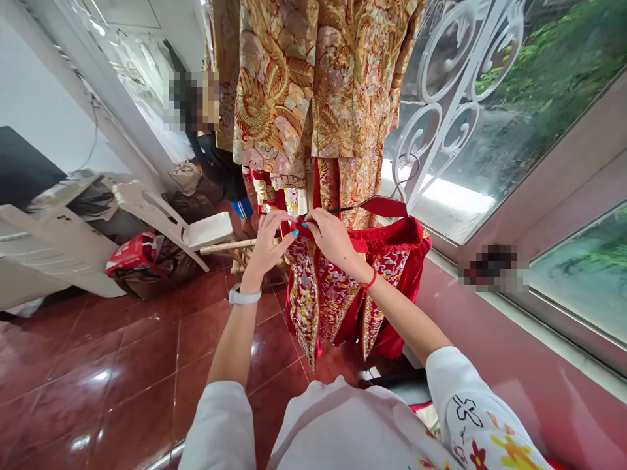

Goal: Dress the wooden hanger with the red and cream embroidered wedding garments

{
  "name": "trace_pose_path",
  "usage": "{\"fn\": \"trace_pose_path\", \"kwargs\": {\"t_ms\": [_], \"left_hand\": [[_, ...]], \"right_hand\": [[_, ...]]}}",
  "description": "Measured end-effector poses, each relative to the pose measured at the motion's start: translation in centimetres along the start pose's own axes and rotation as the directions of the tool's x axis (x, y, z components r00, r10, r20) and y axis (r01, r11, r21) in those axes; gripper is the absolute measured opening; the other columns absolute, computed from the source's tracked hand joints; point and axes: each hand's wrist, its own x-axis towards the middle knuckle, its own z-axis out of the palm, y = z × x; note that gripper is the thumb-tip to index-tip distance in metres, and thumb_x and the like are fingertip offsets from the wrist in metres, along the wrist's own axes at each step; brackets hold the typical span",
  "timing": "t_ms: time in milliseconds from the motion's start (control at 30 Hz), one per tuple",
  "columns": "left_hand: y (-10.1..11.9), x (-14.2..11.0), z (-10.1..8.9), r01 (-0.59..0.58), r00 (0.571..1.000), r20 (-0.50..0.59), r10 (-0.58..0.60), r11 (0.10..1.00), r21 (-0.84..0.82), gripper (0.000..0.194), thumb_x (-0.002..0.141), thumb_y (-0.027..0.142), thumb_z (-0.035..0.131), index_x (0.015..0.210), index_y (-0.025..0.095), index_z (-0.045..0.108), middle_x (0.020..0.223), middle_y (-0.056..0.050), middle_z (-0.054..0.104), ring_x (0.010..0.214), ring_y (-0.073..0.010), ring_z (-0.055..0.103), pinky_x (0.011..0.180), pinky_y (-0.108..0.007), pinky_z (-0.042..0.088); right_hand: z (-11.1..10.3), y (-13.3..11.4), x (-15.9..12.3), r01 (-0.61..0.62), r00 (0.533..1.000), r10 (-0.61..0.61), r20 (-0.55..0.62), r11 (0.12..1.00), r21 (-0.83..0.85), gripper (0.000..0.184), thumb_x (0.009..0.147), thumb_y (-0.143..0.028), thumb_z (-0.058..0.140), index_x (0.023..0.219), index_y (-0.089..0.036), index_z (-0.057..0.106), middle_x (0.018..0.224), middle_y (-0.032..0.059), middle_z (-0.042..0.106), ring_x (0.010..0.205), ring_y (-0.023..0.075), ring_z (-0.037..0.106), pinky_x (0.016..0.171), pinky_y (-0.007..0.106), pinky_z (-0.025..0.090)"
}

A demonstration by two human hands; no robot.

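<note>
A red skirt (337,297) with gold and silver embroidered panels hangs in front of me from a hanger (385,207) with a dark bar and a red end piece. My left hand (272,240) pinches the left corner of the skirt's waistband between thumb and fingers. Right beside it, my right hand (330,236) pinches the same corner, close to the hanger bar. The fingertips nearly meet there, and they hide the exact spot where waistband and hanger come together. At the right, the waistband gapes in a loop below the hanger's red end.
Gold embroidered garments (313,85) hang just beyond the skirt. A white scrolled metal grille (441,117) and a window stand to the right. Leftward are a white chair (208,230), a red bag (134,253) and a person in dark clothing (218,166). Red tiles (137,352) cover the floor.
</note>
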Motion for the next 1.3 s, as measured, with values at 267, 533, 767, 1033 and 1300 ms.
{"fn": "trace_pose_path", "kwargs": {"t_ms": [267,533,767,1033,1300], "left_hand": [[-1.6,4.6,-0.7,-0.036,0.993,0.102,0.052,0.988,-0.149,0.045,0.088,0.066,0.058,0.086,0.021,0.064,0.095,-0.006,0.066,0.098,-0.0243,0.057,0.097,-0.038,0.045],[-1.0,7.1,-0.3,0.307,0.927,0.362,-0.097,0.751,-0.584,0.048,0.08,0.064,0.068,0.088,0.023,0.045,0.068,0.005,0.05,0.055,-0.0099,0.044,0.05,-0.021,0.04],[1.9,11.6,-0.1,0.351,0.846,0.532,0.007,0.744,-0.568,0.044,0.076,0.052,0.077,0.077,0.017,0.051,0.061,0.005,0.051,0.049,-0.0065,0.043,0.045,-0.018,0.036],[2.6,14.4,2.0,0.03,0.769,0.634,0.083,0.986,-0.165,0.018,0.087,0.029,0.07,0.074,0.017,0.066,0.074,-0.001,0.061,0.074,-0.0167,0.061,0.076,-0.027,0.05],[-0.7,10.0,7.3,-0.245,0.844,0.459,0.279,0.96,-0.133,0.023,0.102,0.038,0.04,0.097,0.021,0.054,0.107,-0.01,0.056,0.104,-0.0239,0.054,0.102,-0.042,0.044]], "right_hand": [[-1.4,-1.7,1.2,0.036,0.996,-0.038,-0.085,0.999,-0.031,0.013,0.1,-0.016,0.046,0.093,-0.022,0.054,0.099,0.0063,0.062,0.093,0.0201,0.055,0.083,0.034,0.044],[-3.8,-3.1,3.0,0.021,0.999,-0.023,-0.025,0.996,-0.082,0.011,0.103,-0.017,0.044,0.097,-0.02,0.052,0.104,0.006,0.062,0.093,0.0167,0.055,0.085,0.029,0.044],[-11.1,0.6,-2.6,-0.015,0.993,0.009,-0.115,0.999,-0.052,0.016,0.096,-0.02,0.052,0.109,-0.022,0.061,0.107,0.0058,0.068,0.098,0.0197,0.061,0.092,0.039,0.048],[-10.2,10.4,-14.8,-0.607,0.734,0.637,-0.235,0.771,0.194,0.022,0.088,-0.031,0.048,0.091,-0.017,0.065,0.075,0.0039,0.066,0.067,0.0177,0.061,0.071,0.035,0.051],[-2.9,12.7,-14.0,-0.656,0.683,0.656,-0.322,0.744,0.126,0.029,0.084,-0.036,0.06,0.103,-0.018,0.049,0.098,0.0134,0.068,0.08,0.0221,0.061,0.077,0.036,0.05]]}}
